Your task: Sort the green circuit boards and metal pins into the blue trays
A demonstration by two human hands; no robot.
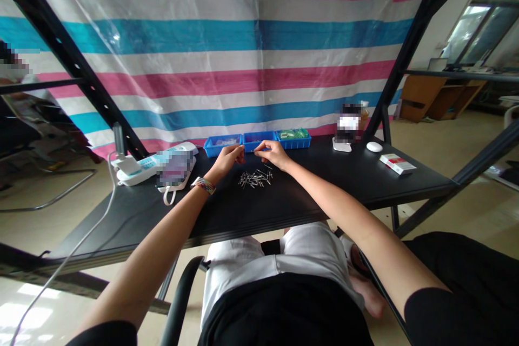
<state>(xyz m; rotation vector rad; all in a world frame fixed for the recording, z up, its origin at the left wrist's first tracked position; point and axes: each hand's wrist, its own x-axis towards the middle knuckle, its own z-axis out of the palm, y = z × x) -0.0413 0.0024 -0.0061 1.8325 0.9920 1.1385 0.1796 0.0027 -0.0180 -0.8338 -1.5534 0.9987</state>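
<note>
My left hand (229, 160) is over the black table with its fingers curled together. Anything inside it is too small or too hidden to make out. Close by on the right, my right hand (274, 154) has its thumb and forefinger pinched together, pointing left, just in front of the middle blue bin (259, 136). What lies in the pinch is too small to name. Below and between both hands, a loose pile of thin silvery metal pins (254, 179) is spread on the tabletop. The two hands are slightly apart.
Beside the middle bin stand a blue bin with clear pieces (222, 143) and one with green pieces (293, 138). A power strip (140, 171) and a phone-like device (176, 168) lie left. A white mouse (373, 147) and small box (397, 163) lie right. Black frame posts flank the table.
</note>
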